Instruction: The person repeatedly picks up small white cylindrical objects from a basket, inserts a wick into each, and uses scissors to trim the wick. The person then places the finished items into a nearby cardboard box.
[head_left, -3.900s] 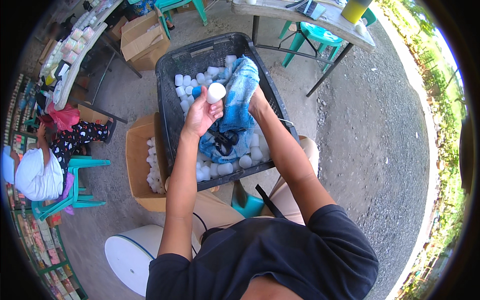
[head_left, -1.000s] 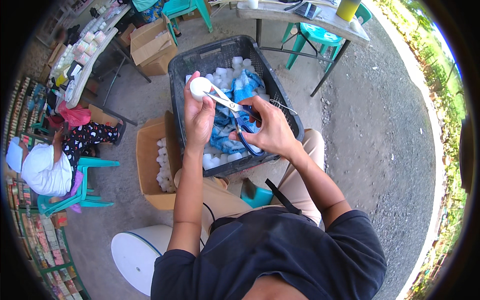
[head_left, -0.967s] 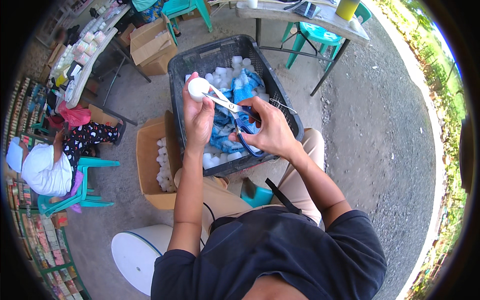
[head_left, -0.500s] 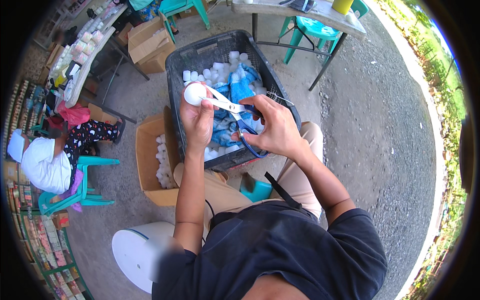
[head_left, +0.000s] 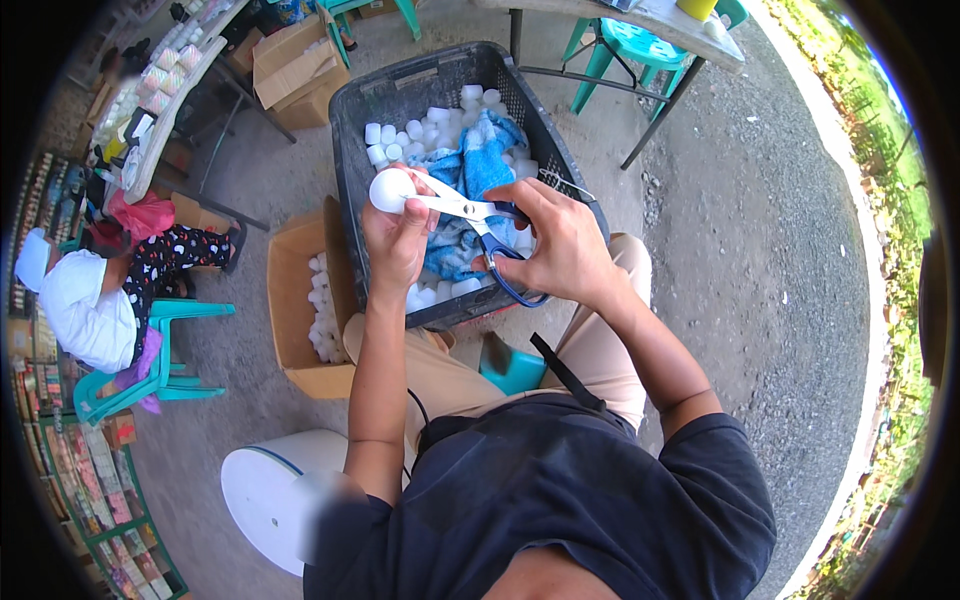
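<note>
My left hand [head_left: 394, 243] pinches a small round white piece [head_left: 389, 191], its flat-looking face turned up, above the near part of a black plastic crate [head_left: 408, 88]. In my right hand [head_left: 565, 245] is a pair of scissors [head_left: 470, 209] with dark blue handles. Their blades are parted and reach to the right edge of the white piece; whether they touch it I cannot tell. Below, the crate holds many white cylindrical pieces [head_left: 437, 131] and a wet-looking blue cloth [head_left: 483, 165].
Left of the crate stands an open cardboard box [head_left: 290, 318] with more white pieces. A white bucket [head_left: 265, 505] sits by my left elbow. Tables [head_left: 640, 32] stand ahead and at left. A seated person [head_left: 95, 315] is on a teal chair [head_left: 170, 345] at the left.
The scissors and my right hand have shifted slightly right, blades still parted near the white piece. My left hand keeps its pinch. The whole view has moved a little.
</note>
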